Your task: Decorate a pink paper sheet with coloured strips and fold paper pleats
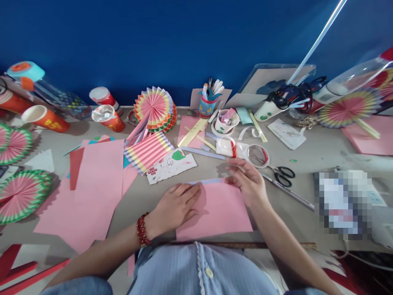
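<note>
1. The pink sheet lies flat on the desk, directly in front of the person and partly under the left hand
2. A lavender strip runs along the sheet's far edge; whether it is stuck down or only laid there cannot be told
3. The left hand rests on the sheet's far left part, fingers nearly flat and close together, tips beside the strip; it appears to steady the paper rather than grip it
4. The right hand is at the far right corner, fingers bent and slightly apart, near the strip's end; whether they pinch anything cannot be told
5. Done, as far as shows: one edge carries its strip
6. Not done: the sheet shows no pleats and no yellow band, while the pleated piece beyond the left hand has both, so the sheet looks to be at an early stage
7. Behind that piece a fan is already opened round, and green-edged fans lie at far left, seemingly finished
8. Loose strips, tape and scissors lie beyond the sheet, apart from both hands
</note>
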### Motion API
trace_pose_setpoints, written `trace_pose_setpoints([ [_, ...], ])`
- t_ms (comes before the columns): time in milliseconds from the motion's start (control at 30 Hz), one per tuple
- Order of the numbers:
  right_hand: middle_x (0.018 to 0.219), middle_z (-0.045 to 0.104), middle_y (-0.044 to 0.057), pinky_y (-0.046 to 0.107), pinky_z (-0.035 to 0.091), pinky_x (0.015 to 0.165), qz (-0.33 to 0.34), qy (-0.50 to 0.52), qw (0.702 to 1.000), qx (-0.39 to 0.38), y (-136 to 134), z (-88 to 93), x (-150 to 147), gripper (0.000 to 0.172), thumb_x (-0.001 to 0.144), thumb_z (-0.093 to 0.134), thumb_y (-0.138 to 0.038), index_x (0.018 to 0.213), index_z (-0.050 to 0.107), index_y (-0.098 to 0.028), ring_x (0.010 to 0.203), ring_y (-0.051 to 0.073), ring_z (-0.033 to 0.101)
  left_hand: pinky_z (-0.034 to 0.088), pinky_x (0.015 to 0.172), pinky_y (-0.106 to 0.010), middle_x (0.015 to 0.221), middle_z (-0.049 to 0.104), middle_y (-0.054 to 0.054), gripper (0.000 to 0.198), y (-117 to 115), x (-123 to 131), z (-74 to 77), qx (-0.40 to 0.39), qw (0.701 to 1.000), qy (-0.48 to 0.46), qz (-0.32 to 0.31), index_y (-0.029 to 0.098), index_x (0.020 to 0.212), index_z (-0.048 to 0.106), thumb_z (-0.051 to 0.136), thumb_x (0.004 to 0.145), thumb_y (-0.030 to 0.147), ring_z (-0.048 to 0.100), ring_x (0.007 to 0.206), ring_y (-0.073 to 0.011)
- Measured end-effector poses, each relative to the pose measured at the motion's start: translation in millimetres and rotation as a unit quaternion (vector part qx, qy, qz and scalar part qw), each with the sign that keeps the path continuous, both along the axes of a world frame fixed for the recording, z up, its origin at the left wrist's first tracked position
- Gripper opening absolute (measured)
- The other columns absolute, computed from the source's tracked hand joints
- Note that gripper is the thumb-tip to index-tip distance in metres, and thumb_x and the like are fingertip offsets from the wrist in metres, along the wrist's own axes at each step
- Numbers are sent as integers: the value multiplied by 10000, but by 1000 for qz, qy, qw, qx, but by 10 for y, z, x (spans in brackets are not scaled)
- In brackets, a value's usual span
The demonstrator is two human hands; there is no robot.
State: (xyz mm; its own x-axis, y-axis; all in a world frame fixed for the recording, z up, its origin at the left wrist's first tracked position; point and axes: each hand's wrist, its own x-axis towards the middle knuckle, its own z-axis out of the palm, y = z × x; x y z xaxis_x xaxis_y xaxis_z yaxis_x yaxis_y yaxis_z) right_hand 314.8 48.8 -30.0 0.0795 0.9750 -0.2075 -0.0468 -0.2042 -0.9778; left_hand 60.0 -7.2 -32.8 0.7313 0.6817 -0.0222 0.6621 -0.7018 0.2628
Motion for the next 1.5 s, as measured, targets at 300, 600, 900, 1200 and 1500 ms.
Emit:
trace_pose_setpoints([
  [300, 733, 611, -4, 185, 376, 417, -26, 113, 992, -43, 118, 64, 42, 218, 697, 793, -298, 858, 693, -191, 544, 83, 485, 340, 1036, -394, 1538, 437, -68, 563, 19, -4, 21, -5, 1000, -10, -6, 132, 1466, 419, 440, 1014, 466, 455, 1230, -262],
  [600, 944, 684, 40, 356, 459, 771, 84, -256, 931, 246, -19, 183, 368, 187, 890, 601, -230, 1025, 724, -268, 841, 188, 590, 344, 1039, -400, 1530, 446, -70, 536, 6, 10, -23, 26, 999, 20, -10, 151, 1410, 493, 468, 998, 492, 445, 1257, -261],
  [900, 1065, 710, 51, 437, 383, 942, 234, -548, 733, 329, -314, 40, 128, 302, 916, 540, -175, 1121, 732, -286, 1007, 256, 530, 372, 1063, -432, 1513, 456, -103, 537, -12, -1, 38, 3, 1000, -8, -1, 155, 1448, 449, 468, 1002, 453, 449, 1274, -270],
  [1200, 1036, 707, 99, 372, 451, 876, 235, -540, 737, 332, 238, 175, 35, 258, 959, 460, -206, 1059, 698, -189, 979, 238, 597, 372, 1112, -439, 1480, 491, -126, 503, 68, -30, 4, 37, 999, -14, -8, 129, 1395, 495, 499, 994, 433, 431, 1356, -285],
  [1500, 909, 697, 125, 352, 384, 761, 296, -672, 611, 295, 719, 116, -425, 187, 911, 502, -106, 904, 687, -133, 904, 252, 594, 435, 1098, -435, 1418, 529, -136, 394, 148, -123, 140, 33, 996, -78, 37, 143, 1313, 558, 534, 976, 345, 476, 1315, -263],
])
